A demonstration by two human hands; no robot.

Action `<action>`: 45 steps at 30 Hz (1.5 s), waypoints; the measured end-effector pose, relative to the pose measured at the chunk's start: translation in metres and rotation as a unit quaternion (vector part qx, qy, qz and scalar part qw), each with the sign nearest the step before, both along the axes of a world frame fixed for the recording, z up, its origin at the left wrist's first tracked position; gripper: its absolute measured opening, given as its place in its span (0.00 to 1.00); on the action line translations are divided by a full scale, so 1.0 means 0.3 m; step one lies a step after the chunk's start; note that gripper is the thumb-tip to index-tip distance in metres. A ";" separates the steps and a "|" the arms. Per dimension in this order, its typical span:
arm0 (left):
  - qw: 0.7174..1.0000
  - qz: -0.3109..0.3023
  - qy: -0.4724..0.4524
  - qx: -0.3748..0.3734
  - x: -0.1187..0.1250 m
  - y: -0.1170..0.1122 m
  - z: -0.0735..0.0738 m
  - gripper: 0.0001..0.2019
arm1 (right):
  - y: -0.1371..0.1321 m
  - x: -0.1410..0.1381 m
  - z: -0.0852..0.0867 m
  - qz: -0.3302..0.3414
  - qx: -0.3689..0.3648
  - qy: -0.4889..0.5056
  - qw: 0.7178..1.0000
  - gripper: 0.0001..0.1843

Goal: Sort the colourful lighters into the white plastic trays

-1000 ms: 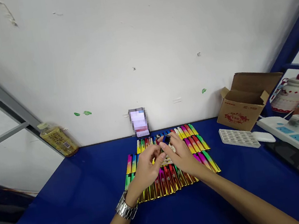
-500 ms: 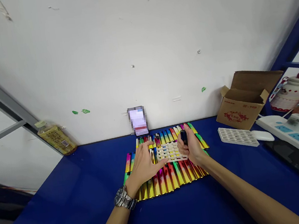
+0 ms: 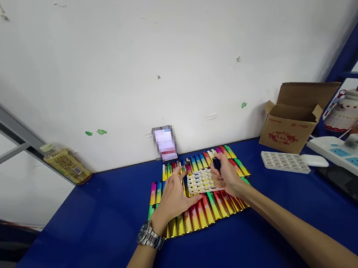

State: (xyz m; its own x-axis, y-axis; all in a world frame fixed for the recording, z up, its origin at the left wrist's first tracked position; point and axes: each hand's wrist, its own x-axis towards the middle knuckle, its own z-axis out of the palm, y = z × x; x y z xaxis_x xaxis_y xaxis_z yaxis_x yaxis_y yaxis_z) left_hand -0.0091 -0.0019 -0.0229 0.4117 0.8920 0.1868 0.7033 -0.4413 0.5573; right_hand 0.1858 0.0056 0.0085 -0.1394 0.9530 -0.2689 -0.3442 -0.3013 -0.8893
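Note:
My left hand (image 3: 175,195), with a metal watch on the wrist, reaches to the left end of a white holed plastic tray (image 3: 200,181). Its fingers and thumb are spread, the thumb near the tray's front edge. Over the tray's right part, my right hand (image 3: 227,175) is closed around a dark blue cylinder (image 3: 216,163) whose top sticks out above the fist; its lower part is hidden. Rows of shiny, colour-graded lighters (image 3: 201,215) lie behind and in front of the tray. One small dark-topped piece (image 3: 188,168) stands at the tray's back left corner.
A phone (image 3: 166,143) leans against the white wall. At the left stands a yellow-labelled bottle (image 3: 67,164). To the right are a second white holed tray (image 3: 284,161), a white mouse (image 3: 315,160), an open cardboard box (image 3: 282,133), a power strip (image 3: 338,151) and a dark flat device (image 3: 357,193).
My right hand has shifted slightly left over the tray with the dark cylinder in its fist. My left hand stays nearly in place. The whole view has moved a little.

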 end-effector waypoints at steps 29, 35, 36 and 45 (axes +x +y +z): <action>1.000 -0.011 -0.017 0.012 0.004 0.001 0.002 0.45 | 0.012 -0.007 -0.062 -0.002 0.354 -0.253 0.901 0.17; 1.000 0.001 -0.007 -0.005 0.006 -0.004 0.010 0.46 | 0.013 -0.020 -0.081 0.020 0.400 -0.305 0.864 0.11; 1.000 0.001 -0.008 -0.005 0.006 -0.004 0.009 0.47 | 0.012 -0.024 -0.081 0.019 0.404 -0.314 0.859 0.11; 1.000 0.006 -0.017 0.004 0.005 0.004 -0.009 0.47 | 0.007 -0.046 -0.095 -0.023 0.459 -0.461 0.759 0.12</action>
